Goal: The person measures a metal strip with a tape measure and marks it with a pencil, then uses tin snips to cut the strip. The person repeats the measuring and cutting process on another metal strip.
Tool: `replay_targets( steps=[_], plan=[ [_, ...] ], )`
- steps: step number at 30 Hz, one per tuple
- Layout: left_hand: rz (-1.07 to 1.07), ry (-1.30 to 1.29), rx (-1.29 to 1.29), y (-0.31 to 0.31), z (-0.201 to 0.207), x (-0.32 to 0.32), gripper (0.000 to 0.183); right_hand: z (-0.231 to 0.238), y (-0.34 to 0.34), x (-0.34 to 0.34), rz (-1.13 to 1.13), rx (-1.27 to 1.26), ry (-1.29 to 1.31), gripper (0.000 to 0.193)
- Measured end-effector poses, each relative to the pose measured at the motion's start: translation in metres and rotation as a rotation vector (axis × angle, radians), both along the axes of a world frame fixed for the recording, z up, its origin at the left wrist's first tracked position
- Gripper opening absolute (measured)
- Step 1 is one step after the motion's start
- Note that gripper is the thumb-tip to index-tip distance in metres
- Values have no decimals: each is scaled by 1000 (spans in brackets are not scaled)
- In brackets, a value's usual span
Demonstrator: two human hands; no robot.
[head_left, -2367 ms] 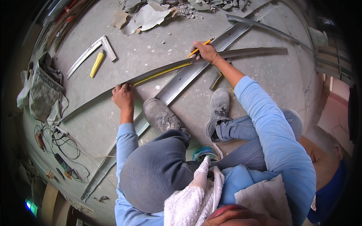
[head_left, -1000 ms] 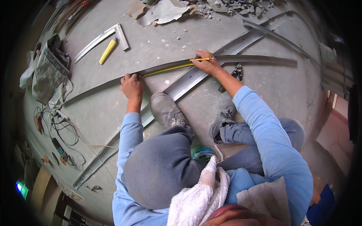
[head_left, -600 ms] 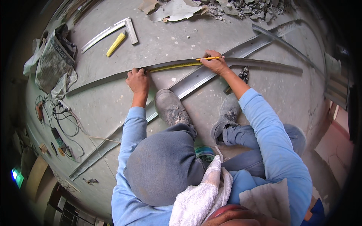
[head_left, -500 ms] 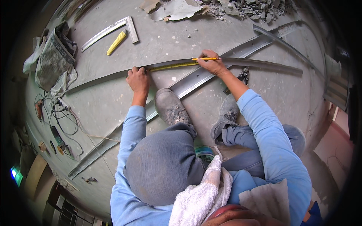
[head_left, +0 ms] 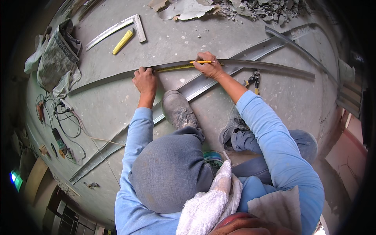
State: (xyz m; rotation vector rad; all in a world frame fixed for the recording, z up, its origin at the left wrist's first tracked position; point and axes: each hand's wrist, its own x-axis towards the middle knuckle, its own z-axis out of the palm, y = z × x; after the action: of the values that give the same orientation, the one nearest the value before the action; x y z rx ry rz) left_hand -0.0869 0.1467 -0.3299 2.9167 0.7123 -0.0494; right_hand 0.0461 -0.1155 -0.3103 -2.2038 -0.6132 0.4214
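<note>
Left hand (head_left: 145, 79) presses the yellow tape (head_left: 174, 68) onto the metal strip (head_left: 270, 66) mid-floor; right hand (head_left: 207, 68) grips a pencil (head_left: 201, 62). Any tape slip would likely misplace the mark.

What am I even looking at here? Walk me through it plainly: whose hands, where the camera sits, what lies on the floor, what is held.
The camera sits on a person's head and looks down, so its fisheye lens bends straight edges. The blue sleeves are the person's own arms. The left hand presses one end of a yellow tape measure onto a long grey metal strip lying on the concrete floor. The right hand holds a yellow pencil against the tape. One shoe stands on a second metal channel. Farther off lie a metal square, a yellow tool, a sack, cables, pliers and rubble.
</note>
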Motion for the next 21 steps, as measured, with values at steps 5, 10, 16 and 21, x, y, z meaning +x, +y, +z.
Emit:
replay_targets(
  steps=[5,10,16,21],
  plan=[
    [4,22,0,0,1,0,21,-2,0,-2,-4,12,-24,20],
    [4,4,-6,-1,1,0,21,-5,-1,-2,-9,56,-40,20],
    [1,5,-4,0,1,1,22,-6,-1,-2,-8,43,-76,21],
    [-1,2,-7,0,2,1,22,-6,-2,-3,22,51,-95,22]
  ],
)
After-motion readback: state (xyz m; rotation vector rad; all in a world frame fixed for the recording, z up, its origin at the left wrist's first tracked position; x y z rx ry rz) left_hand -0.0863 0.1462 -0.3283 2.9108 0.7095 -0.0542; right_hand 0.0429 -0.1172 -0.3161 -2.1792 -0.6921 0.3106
